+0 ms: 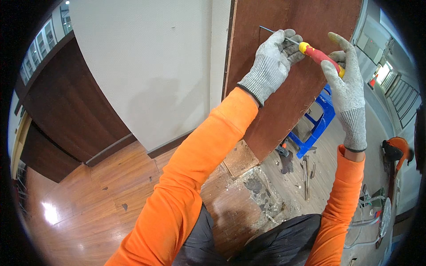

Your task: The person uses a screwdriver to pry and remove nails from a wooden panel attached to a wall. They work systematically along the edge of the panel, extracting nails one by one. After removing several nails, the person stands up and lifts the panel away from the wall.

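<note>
A screwdriver (316, 55) with a red and yellow handle slants across the upper right, its thin metal shaft pointing up and left at a reddish-brown wooden panel (266, 123). Around the shaft curl the fingers of my left hand (278, 55), in a grey knit work glove with coated fingers. My right hand (342, 66), gloved alike, has its thumb and fingers about the handle's end, the index finger raised off it. Whether the tip touches the panel I cannot tell.
Behind the panel's lower edge stands a blue plastic stool (316, 123), a hammer (283, 149) near its foot. Wood strips (305, 179) and broken flooring (263, 193) lie below. A white wall (159, 66) rises at left. An orange and black object (397, 149) and traffic cone (373, 81) are at right.
</note>
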